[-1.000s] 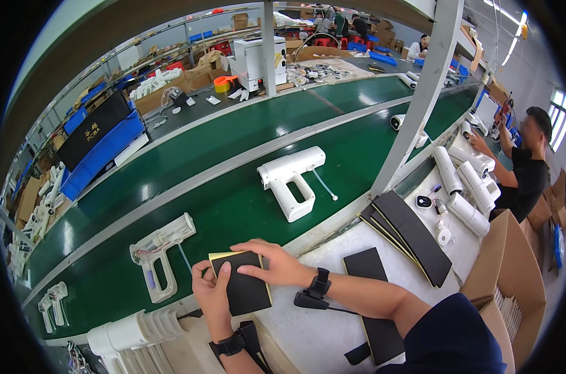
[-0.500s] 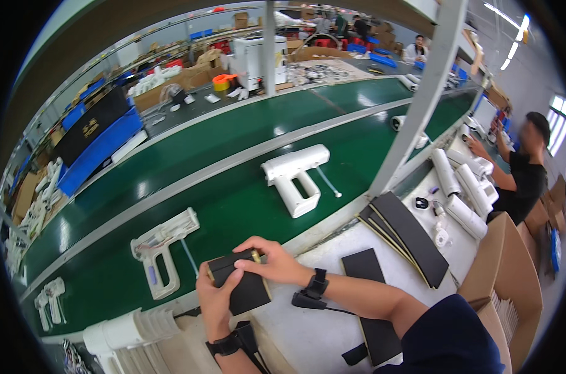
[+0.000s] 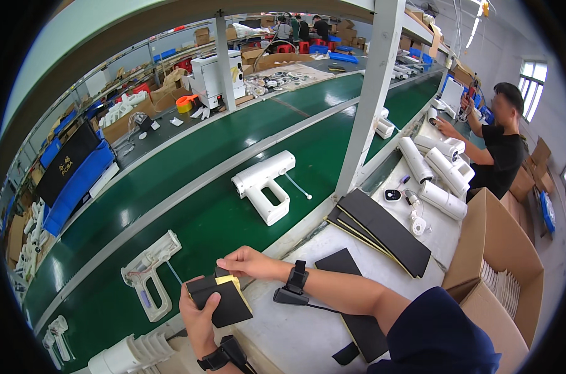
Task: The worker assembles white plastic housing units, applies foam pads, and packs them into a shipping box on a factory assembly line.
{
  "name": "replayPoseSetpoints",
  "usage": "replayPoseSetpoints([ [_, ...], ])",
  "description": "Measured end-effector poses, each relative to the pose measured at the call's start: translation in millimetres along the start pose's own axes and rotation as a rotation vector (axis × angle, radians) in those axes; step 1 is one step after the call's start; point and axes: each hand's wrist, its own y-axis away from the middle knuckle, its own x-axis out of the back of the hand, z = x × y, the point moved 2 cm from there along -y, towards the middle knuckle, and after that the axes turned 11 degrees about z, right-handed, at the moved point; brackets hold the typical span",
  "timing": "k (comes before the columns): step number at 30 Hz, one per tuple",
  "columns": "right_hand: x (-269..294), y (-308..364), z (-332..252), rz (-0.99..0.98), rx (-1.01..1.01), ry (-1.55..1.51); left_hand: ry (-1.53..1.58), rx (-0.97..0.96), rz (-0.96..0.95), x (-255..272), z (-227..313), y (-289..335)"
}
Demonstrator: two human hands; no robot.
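Observation:
Over the near edge of the bench, my left hand is closed round a block of black foam sheet, its thumb lying across the front. Yellow backing shows along the block's top and right edges. My right hand pinches a small black foam strip at the block's top corner, where the yellow layer is exposed. Under my right forearm lies a longer black foam sheet. A small black offcut sits near its lower end. Farther right, several black foam strips are fanned in a stack.
On the green conveyor lie a white gun-shaped housing and an opened one. A metal post rises beyond the foam stack. White cylindrical units, a cardboard box and a co-worker are at right.
My right hand has shifted from the front of the foam block to its top corner, lifting a strip there. More yellow backing shows. The view has turned slightly to the right.

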Motion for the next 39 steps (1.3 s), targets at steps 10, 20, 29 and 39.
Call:
replayPoseSetpoints([
  [10,-8,1,-14,-0.031,-0.105,-0.745,0.072,0.223,0.009,8,-13,-2],
  [20,-18,12,-53,0.237,0.249,0.183,-0.233,0.159,-0.192,18,-34,-6],
  [29,-72,-59,-109,-0.058,0.687,0.887,-0.259,0.161,-0.293,19,-32,-3],
  [39,-120,-168,-67,-0.232,0.976,1.090,-0.279,0.186,-0.303,23,-57,-11],
])
